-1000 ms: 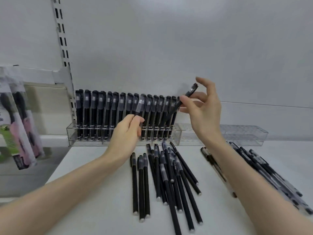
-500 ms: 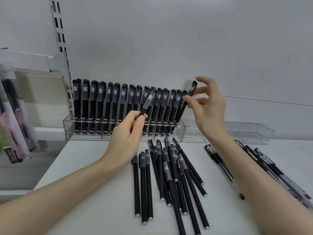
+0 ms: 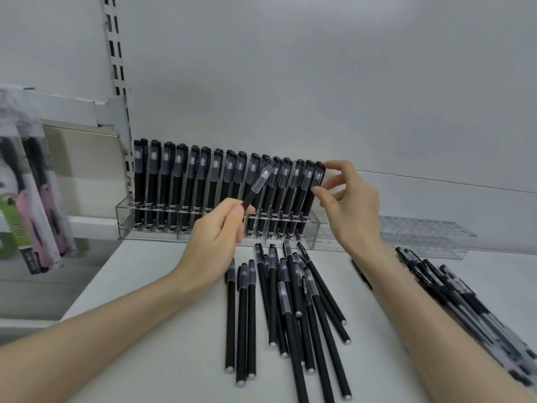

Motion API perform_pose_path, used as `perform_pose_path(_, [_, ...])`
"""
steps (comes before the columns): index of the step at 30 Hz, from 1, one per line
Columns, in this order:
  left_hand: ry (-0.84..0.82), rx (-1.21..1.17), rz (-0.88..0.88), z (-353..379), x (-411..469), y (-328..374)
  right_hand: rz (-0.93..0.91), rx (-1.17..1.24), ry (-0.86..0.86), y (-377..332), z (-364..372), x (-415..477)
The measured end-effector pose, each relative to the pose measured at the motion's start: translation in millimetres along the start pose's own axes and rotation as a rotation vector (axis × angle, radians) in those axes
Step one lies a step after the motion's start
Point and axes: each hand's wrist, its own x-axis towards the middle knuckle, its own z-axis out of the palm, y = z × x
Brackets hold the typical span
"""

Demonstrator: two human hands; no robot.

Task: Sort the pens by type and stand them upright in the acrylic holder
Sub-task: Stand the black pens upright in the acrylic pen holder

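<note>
- Left hand (image 3: pixel 215 242) pinches a matte black pen with clear frosted cap (image 3: pixel 257 186) by its barrel; axis tilted, cap up-right, in front of the filled row.
- Right hand (image 3: pixel 345 205) pinches the row's rightmost standing pen (image 3: pixel 307 210).
- Clear acrylic slotted holder (image 3: pixel 123 219): free slots lie just right of that pen, nearer the right hand.

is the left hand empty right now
No, the left hand pinches a black pen by its lower end, tilted in front of the row in the acrylic holder.
</note>
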Motion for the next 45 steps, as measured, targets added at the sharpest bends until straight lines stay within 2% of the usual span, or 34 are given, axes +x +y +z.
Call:
perform_pose_path(2, [-0.027,-0.012,0.007,-1,0,3,-0.008,0.048,0.041,-12,-3,-4])
perform_pose_path(3, [-0.044,-0.049,0.001,-1,0,6,0.001,0.154,0.022,-20,-4,-7])
perform_pose_path(7, [-0.07,-0.151,0.007,0,-1,22,0.068,0.571,-0.223,-52,8,-15])
perform_pose_path(12, [-0.055,-0.208,-0.031,-16,-4,34,0.107,0.824,-0.257,-79,18,-8])
perform_pose_path(16, [-0.002,-0.058,0.012,-53,-10,24,0.086,0.8,-0.283,-103,35,-9])
perform_pose_path(20, [0.136,0.405,0.221,-104,-15,-6,0.059,0.768,-0.2,-133,56,-10])
perform_pose_path(22, [0.195,0.502,0.238,-128,-15,-25,0.048,0.756,-0.146,-147,67,-8])
perform_pose_path(24, [0.243,0.508,0.188,-144,-12,-40,0.038,0.737,-0.096,-159,80,-6])
perform_pose_path(28, [0.22,0.414,0.098,-152,-8,-59,0.017,0.678,-0.025,-177,105,-9])
perform_pose_path(36, [0.242,0.182,0.077,-160,1,-71,0.027,0.555,0.038,-192,127,-19])
perform_pose_path(45, [0.202,0.216,0.156,-167,6,-75,-0.04,0.41,-0.085,-186,138,-19])
